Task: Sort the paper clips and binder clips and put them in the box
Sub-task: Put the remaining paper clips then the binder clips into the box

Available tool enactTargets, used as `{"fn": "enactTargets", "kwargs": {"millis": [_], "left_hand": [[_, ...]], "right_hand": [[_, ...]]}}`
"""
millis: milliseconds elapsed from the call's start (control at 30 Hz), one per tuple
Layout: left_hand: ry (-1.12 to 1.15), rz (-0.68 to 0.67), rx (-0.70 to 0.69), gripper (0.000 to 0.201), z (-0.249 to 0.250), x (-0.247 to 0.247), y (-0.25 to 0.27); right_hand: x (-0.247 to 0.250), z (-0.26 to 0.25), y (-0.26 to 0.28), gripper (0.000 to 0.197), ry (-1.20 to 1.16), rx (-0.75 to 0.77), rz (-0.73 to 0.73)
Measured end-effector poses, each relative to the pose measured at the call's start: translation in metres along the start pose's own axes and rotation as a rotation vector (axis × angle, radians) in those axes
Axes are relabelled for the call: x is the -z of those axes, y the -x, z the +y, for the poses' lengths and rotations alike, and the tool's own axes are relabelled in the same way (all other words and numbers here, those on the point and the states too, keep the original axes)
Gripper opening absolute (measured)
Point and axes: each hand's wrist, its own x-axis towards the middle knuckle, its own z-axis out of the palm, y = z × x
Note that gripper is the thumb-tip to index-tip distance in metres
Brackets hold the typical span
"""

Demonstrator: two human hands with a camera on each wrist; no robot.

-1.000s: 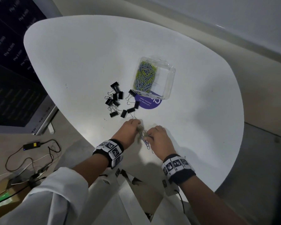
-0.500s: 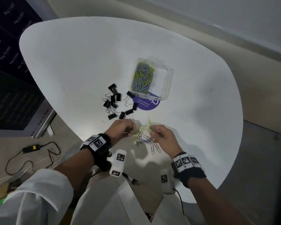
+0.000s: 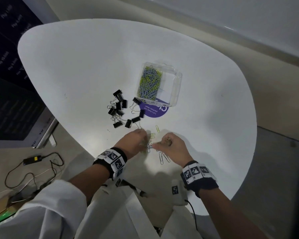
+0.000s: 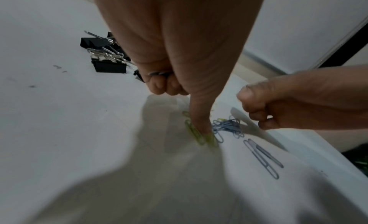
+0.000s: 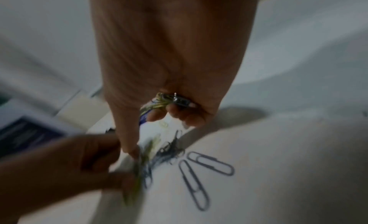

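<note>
A clear plastic box (image 3: 175, 87) at the table's middle holds a heap of green and blue-grey paper clips (image 3: 149, 83). Black binder clips (image 3: 121, 111) lie scattered to its left. Near the front edge, loose paper clips (image 3: 151, 144) lie between my hands. My left hand (image 3: 139, 140) pins green paper clips (image 4: 196, 136) to the table under one straight fingertip. Its other fingers are curled, with a glint of metal inside. My right hand (image 3: 169, 144) grips a bunch of paper clips (image 5: 167, 101) in its curled fingers, and its thumb touches the pile. Two blue-grey clips (image 5: 199, 172) lie apart.
The round white table (image 3: 93, 66) bears a purple sticker (image 3: 154, 111) under the box's near corner. Its front edge runs just behind my wrists. Cables and a small black device (image 3: 31, 159) lie on the floor to the left.
My hands drew apart from a tight huddle, spreading the clips on the table. Both now work at the pile again, the left fingertip pressing the green clips.
</note>
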Motion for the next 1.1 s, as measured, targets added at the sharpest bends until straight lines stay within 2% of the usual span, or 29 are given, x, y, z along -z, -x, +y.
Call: {"fn": "enactTargets", "kwargs": {"millis": [133,233,333,467,533,600,667,833,933,1000,1033,1100], "left_hand": [[-0.029,0.029,-0.088,0.018,-0.001,-0.005,-0.006],[-0.024,0.001,-0.119,0.011,-0.005,-0.01,-0.008],[0.081,0.055,-0.102,0.01,-0.002,-0.009,-0.003],[0.341,0.083,0.161,0.019,-0.002,-0.003,0.002],[0.496,0.049,0.31,0.018,-0.003,0.0,0.0],[0.684,0.029,0.396,0.012,-0.006,0.001,-0.004],[0.806,0.03,0.401,0.007,-0.006,0.003,-0.006],[0.923,0.04,0.367,0.016,0.0,0.008,-0.008],[1.035,-0.045,0.386,0.018,0.0,0.012,-0.008],[1.104,-0.07,0.44,0.016,0.0,0.012,-0.008],[1.09,-0.07,0.461,0.017,0.002,0.012,-0.007],[0.825,-0.052,0.396,0.031,0.004,0.013,-0.004]], "right_hand": [[-0.008,0.021,-0.001,0.032,0.382,0.301,-0.004],[-0.011,0.03,-0.001,0.018,0.471,0.43,0.047],[-0.015,0.033,-0.001,0.011,0.53,0.472,0.072],[-0.014,0.037,-0.002,0.013,0.422,0.401,0.116],[-0.012,0.036,-0.004,0.014,0.364,0.365,0.105],[-0.009,0.028,-0.004,0.011,0.29,0.304,0.068],[-0.006,0.019,-0.002,0.013,0.224,0.263,0.036],[0.0,0.006,0.002,0.02,-0.022,0.071,-0.055],[0.002,0.002,0.004,0.022,-0.068,0.041,-0.078],[0.002,0.001,0.006,0.019,-0.183,-0.008,-0.089],[0.002,0.0,0.007,0.018,-0.253,-0.039,-0.091],[0.002,0.0,0.007,0.014,-0.41,-0.129,-0.086]]}}
